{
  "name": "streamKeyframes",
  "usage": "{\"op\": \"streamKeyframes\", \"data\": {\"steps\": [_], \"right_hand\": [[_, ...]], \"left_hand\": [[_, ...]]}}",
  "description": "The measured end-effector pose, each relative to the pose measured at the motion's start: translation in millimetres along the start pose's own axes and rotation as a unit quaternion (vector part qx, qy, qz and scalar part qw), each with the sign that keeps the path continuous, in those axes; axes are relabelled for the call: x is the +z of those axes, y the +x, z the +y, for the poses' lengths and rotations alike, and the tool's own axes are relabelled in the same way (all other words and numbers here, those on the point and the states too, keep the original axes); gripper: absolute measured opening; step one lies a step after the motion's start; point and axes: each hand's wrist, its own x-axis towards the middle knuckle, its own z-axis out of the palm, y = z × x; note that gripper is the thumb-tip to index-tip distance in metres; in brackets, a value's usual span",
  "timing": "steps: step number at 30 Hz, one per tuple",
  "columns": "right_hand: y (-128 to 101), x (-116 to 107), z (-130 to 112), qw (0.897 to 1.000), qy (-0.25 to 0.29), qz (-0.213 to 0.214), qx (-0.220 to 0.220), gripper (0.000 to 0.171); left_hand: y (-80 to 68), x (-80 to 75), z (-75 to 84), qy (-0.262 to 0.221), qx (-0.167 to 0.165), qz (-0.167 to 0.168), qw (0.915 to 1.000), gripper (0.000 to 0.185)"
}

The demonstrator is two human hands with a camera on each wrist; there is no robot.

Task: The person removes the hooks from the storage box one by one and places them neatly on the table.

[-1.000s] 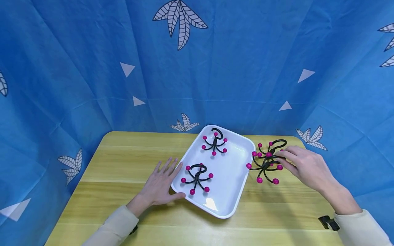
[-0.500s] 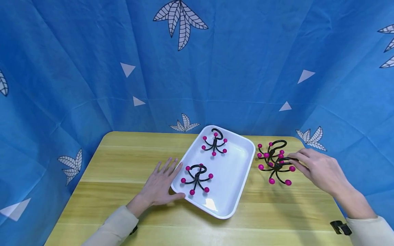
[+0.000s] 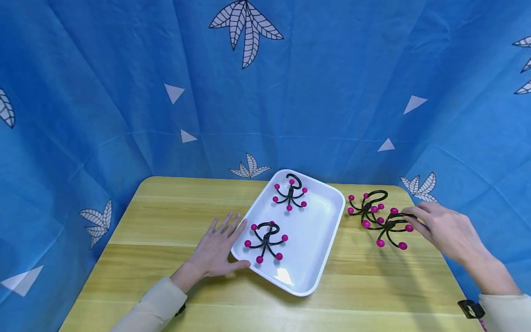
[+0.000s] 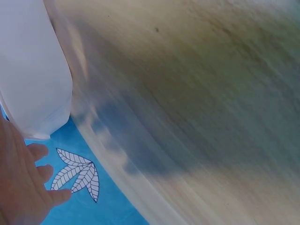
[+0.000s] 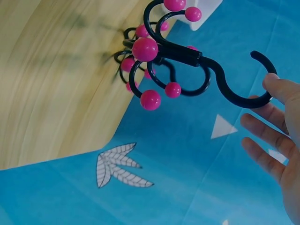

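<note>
My right hand (image 3: 452, 233) pinches the curved top of a black multi-prong hanging hook (image 3: 389, 225) with pink ball tips. In the right wrist view the thumb and index finger grip the hook's (image 5: 180, 54) bend, and its prongs point away from the hand. Close behind it is a second such hook (image 3: 367, 207) on the table; the two overlap in view. Inside the white tray (image 3: 309, 235) are two matching hooks, one near the back (image 3: 291, 192) and one near the front left (image 3: 266, 240). My left hand (image 3: 213, 251) rests against the tray's left rim with fingers straight.
The wooden table (image 3: 166, 221) carries the tray at an angle, near its middle. A blue curtain (image 3: 332, 92) with leaf prints hangs behind the table and along both sides.
My right hand has moved to the right, carrying the hook away from the tray's right rim and partly uncovering the hook behind it. The left hand stays at the tray.
</note>
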Motion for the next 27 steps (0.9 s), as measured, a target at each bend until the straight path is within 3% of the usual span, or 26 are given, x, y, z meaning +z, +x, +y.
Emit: {"op": "streamKeyframes", "data": {"steps": [5,9,15,22,24,27], "right_hand": [[-7,-2,10,0.999,-0.004,-0.023,0.024,0.067],[-11,-2,19,0.998,-0.017,-0.041,0.035,0.085],[-14,1,30,0.997,-0.021,-0.054,0.045,0.094],[-18,5,43,0.994,-0.038,-0.076,0.063,0.015],[-19,7,47,0.994,-0.044,-0.081,0.063,0.034],[-19,10,52,0.993,-0.05,-0.084,0.064,0.082]], "left_hand": [[-0.1,-0.3,0.3,0.005,0.0,-0.005,1.0,0.113],[-0.2,-0.5,0.2,0.011,0.002,-0.005,0.9999,0.112],[-0.5,-0.7,-0.1,0.014,0.0,-0.003,0.9999,0.112],[-0.8,-0.1,-0.3,0.014,0.002,0.003,0.9999,0.112],[-0.8,-0.4,-0.1,0.014,0.001,0.0,0.9999,0.112],[-0.8,-0.8,0.2,0.016,-0.004,-0.008,0.9998,0.113]]}}
